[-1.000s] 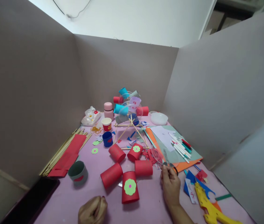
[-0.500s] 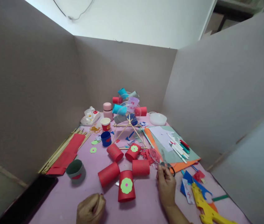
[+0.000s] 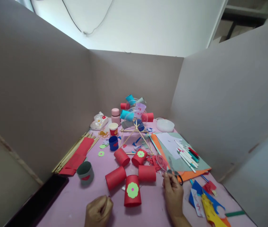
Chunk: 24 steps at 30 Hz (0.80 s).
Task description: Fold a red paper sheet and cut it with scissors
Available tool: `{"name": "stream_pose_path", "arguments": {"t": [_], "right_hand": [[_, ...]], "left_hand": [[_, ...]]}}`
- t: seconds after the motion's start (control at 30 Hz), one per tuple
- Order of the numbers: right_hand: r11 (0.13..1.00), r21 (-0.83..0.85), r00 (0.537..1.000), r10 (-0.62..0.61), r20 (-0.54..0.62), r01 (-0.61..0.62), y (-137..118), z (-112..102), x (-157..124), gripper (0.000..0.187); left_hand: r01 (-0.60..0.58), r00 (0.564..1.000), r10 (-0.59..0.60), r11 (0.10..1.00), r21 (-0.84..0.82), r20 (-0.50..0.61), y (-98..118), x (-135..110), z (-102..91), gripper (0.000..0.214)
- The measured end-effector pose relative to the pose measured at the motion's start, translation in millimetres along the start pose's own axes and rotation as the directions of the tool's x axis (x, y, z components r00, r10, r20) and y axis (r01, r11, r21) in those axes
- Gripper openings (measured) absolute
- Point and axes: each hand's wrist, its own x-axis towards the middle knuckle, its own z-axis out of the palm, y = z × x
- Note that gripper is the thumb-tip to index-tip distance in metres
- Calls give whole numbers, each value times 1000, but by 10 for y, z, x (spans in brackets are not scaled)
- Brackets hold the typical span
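Observation:
My left hand rests as a closed fist at the front of the table, with nothing visible in it. To its right stands a red paper cup bearing a green paper flower. This cup and several other red cups form a ring over a clear disc, of which only a bit of rim shows. My right hand pinches a clear, rounded plastic piece at its lower edge, right of the ring. Scissors with black handles lie just behind these fingertips, partly hidden.
A stick-framed wheel model with coloured cups stands behind. Grey and blue cups, sticks and red paper lie left. Markers, card sheets and a yellow glue gun lie right. Grey partitions surround the table.
My view has shifted, so everything sits a little farther right and lower in the picture. Both hands keep their pose, and the cups stay in place.

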Motion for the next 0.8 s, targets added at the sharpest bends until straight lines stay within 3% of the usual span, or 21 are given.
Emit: {"name": "stream_pose_path", "arguments": {"t": [0.27,0.5,0.8], "right_hand": [[998,-20,998,61,29,-61,-41,-29,-32,42],[992,-69,993,113,26,-111,103,-53,-25,43],[999,-5,999,39,12,-39,81,13,19,41]], "left_hand": [[-122,992,120,991,62,22,32,-65,-7,42],[-198,979,193,975,102,60,48,-140,15,42],[-277,946,265,960,45,188,29,-112,23,35]]}}
